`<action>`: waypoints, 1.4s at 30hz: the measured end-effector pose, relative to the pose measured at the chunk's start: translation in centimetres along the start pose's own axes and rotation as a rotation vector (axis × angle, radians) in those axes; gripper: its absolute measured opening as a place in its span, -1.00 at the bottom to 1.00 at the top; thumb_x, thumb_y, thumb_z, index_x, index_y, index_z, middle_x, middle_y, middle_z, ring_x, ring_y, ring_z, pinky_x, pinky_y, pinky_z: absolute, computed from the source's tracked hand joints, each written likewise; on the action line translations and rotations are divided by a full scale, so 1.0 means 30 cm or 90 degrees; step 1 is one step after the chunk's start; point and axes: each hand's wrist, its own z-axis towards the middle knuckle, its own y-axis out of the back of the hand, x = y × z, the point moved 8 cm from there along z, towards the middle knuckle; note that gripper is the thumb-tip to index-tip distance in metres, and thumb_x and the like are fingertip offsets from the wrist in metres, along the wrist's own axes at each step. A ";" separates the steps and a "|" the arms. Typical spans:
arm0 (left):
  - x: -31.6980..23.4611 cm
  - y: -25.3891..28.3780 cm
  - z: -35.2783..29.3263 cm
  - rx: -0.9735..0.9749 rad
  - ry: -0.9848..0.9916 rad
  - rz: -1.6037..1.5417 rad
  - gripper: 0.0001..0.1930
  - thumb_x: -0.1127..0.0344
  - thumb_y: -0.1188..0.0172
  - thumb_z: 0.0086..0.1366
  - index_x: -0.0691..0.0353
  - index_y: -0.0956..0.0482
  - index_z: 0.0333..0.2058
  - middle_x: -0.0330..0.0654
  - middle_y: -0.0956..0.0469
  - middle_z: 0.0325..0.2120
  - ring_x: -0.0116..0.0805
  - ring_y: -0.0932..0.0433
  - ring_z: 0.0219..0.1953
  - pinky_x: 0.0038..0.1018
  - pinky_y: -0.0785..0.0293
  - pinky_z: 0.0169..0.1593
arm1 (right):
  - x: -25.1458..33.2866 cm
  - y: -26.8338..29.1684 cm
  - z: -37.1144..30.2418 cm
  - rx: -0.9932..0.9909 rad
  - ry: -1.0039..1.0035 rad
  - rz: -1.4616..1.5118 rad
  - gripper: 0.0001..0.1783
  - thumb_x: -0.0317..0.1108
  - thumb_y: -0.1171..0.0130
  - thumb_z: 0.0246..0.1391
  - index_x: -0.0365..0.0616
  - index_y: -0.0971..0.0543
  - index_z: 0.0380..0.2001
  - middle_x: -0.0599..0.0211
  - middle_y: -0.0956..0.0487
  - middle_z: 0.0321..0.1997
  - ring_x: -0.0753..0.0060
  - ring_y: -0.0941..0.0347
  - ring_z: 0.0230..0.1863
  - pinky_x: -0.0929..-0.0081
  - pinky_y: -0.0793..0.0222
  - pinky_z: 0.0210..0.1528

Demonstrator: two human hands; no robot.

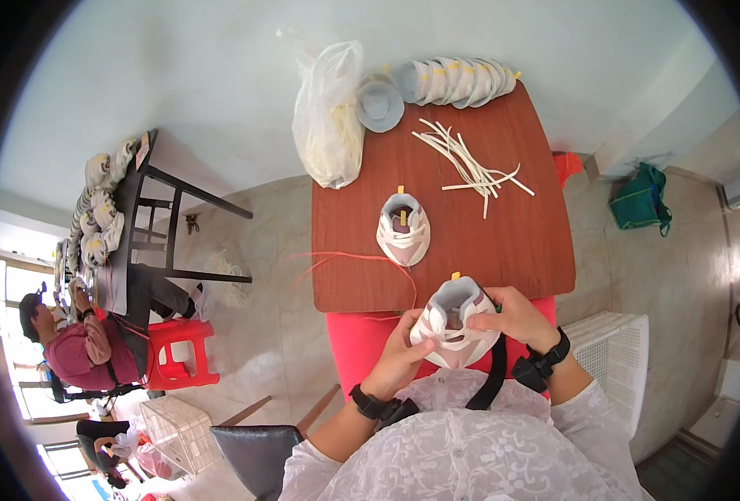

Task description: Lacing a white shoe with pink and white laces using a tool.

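Observation:
Close to my body, at the near table edge, I hold a white and pink shoe upper (452,341) with a grey lining and a yellow heel tab. My left hand (401,349) grips its left side. On the other side my right hand (516,319) is closed round it, the thumb lying near the opening and the lacing. A matching shoe upper (403,237) stands on the table just beyond my left hand. Farther off lies a loose pile of flat white shoelaces (468,167). Fingers under the held upper are hidden.
The brown table (495,250) carries a row of nested shoe uppers (462,82) and a plastic bag (328,125) at its far edge. A thin red cord (349,254) crosses its left side. A white crate (612,359) stands right. Another person (86,355) sits far left.

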 end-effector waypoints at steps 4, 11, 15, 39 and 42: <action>-0.025 -0.020 0.012 -0.047 -0.051 0.043 -0.37 0.37 -0.25 0.24 0.21 -0.11 0.20 -0.20 -0.35 0.06 -0.38 -0.30 0.15 -0.35 -0.21 0.23 | 0.030 0.006 0.009 -0.069 0.004 -0.027 -0.49 -0.31 -0.33 -0.03 -0.33 -0.48 -0.02 0.34 -0.56 -0.13 0.57 -0.46 -0.15 0.56 -0.40 -0.10; -0.086 0.000 0.022 -0.040 -0.109 0.113 -0.35 0.33 -0.23 0.26 0.21 -0.08 0.23 -0.23 -0.35 0.05 -0.42 -0.30 0.13 -0.41 -0.22 0.22 | 0.012 -0.059 -0.004 -0.104 0.089 0.330 -0.28 -0.44 -0.34 -0.05 -0.31 -0.27 0.17 0.23 -0.41 0.13 0.43 -0.39 0.08 0.45 -0.35 0.11; -0.096 -0.001 0.014 -0.027 -0.108 0.103 -0.35 0.29 -0.26 0.24 0.21 -0.10 0.21 -0.23 -0.35 0.04 -0.42 -0.32 0.12 -0.41 -0.24 0.21 | 0.033 -0.070 -0.016 -0.073 0.077 0.382 -0.25 -0.47 -0.35 -0.06 -0.29 -0.25 0.19 0.29 -0.41 0.11 0.49 -0.40 0.06 0.54 -0.38 0.03; -0.153 -0.056 -0.004 0.018 -0.183 0.243 -0.33 0.38 -0.35 0.13 0.18 -0.18 0.16 -0.09 -0.43 0.01 -0.28 -0.43 0.06 -0.32 -0.41 0.14 | 0.077 -0.027 -0.060 -0.049 0.210 0.108 -0.20 -0.37 -0.41 -0.08 -0.22 -0.27 0.21 0.29 -0.43 0.15 0.47 -0.34 0.14 0.47 -0.24 0.19; -0.138 -0.047 0.003 0.020 -0.147 0.173 -0.34 0.42 -0.35 0.12 0.18 -0.19 0.14 -0.11 -0.44 -0.01 -0.29 -0.44 0.06 -0.33 -0.41 0.13 | 0.082 -0.032 -0.059 -0.034 0.218 0.114 -0.21 -0.38 -0.41 -0.08 -0.22 -0.27 0.21 0.30 -0.43 0.14 0.49 -0.34 0.14 0.48 -0.24 0.18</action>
